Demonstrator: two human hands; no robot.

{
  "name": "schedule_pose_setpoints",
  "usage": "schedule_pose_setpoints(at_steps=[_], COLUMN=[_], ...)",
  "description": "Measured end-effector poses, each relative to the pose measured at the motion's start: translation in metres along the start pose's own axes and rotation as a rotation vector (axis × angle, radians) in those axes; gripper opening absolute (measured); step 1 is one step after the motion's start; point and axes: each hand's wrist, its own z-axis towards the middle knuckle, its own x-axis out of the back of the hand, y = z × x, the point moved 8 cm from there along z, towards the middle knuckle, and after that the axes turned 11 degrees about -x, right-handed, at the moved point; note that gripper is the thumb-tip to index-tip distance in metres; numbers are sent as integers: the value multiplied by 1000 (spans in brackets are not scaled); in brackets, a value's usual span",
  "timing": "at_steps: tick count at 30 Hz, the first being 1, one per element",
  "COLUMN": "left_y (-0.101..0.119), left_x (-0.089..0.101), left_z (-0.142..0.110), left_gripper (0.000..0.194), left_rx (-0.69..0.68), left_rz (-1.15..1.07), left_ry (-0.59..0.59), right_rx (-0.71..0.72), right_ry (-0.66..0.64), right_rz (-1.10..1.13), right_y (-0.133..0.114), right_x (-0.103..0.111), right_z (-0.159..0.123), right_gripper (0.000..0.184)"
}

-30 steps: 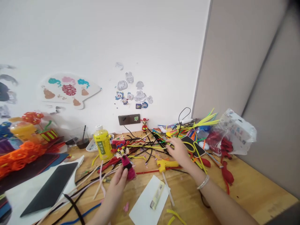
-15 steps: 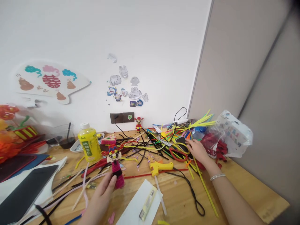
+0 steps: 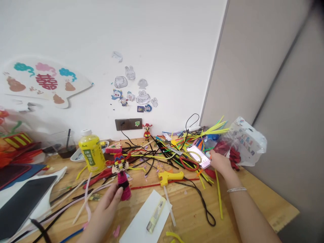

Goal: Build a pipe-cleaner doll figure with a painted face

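Note:
My left hand point(image 3: 108, 199) is closed around the lower body of a small pipe-cleaner doll point(image 3: 124, 180). The doll is upright, with a magenta body, a black band, a pale face and a red and blue headpiece. My right hand point(image 3: 220, 162) is at the right edge of a phone point(image 3: 198, 156), fingers drawn together on that edge and partly hidden. The phone lies screen up on a heap of pipe cleaners point(image 3: 162, 152), its screen lit, with a yellow loop across it. A yellow hot glue gun point(image 3: 170, 177) rests between my hands.
White paper point(image 3: 136, 219) with a yellow-labelled stick lies at the front. A yellow drink bottle point(image 3: 91, 152), a cup of dark liquid point(image 3: 66, 148) and a dark tablet-like slab point(image 3: 27, 199) are on the left. A clear plastic bag point(image 3: 249, 141) stands right. A second doll point(image 3: 147, 131) is by the wall.
The phone's screen has gone from dark to lit. My right hand has moved from over the phone to its right edge. The left hand still holds the doll; the view has shifted slightly.

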Motion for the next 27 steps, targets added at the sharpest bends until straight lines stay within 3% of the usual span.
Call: schedule_pose_setpoints(at_steps=[6,13,17,23,27], left_y=[-9,-10,-8,-8,-14], left_x=[2,2,2,1,0], left_z=[0,0,0,-1,-1], left_gripper=[35,36,35,35,36], left_rx=[42,31,7,24,39], left_rz=[50,62,55,59,62], left_ry=[1,1,0,-15,-22], right_rx=[-64,-36,-14,185,210], right_ry=[46,63,97,108,144], right_rz=[82,139,140,109,32], right_y=[11,7,5,-37,-71], right_x=[3,-4,2,11,2], right_z=[11,13,11,-16,-34], right_gripper=[23,30,31,29,31])
